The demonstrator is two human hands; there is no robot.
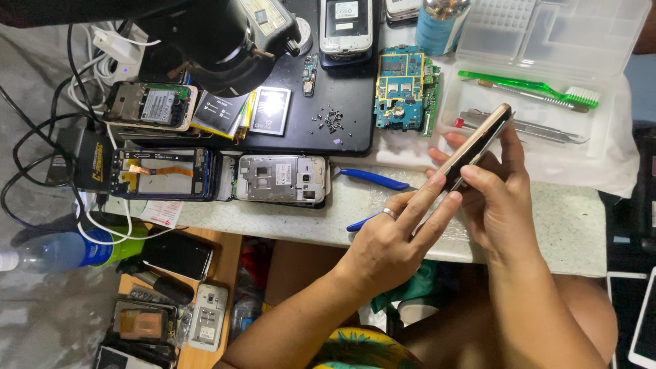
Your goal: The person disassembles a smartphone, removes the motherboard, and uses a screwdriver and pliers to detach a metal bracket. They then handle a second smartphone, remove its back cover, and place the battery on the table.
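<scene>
With 2 hands closed on the gold phone (pixel 476 144), the left hand (pixel 389 239) should pry its lower edge gently while the right hand (pixel 495 195) braces it steady.

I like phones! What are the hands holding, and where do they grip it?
Both hands, left hand and right hand, hold a slim gold-edged black smartphone, fingers pinching its lower end.

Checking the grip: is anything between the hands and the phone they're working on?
Nothing visible. The left hand and right hand both hold the phone directly, edge-on, with bare fingers on its lower end, lifted above the table.
</scene>
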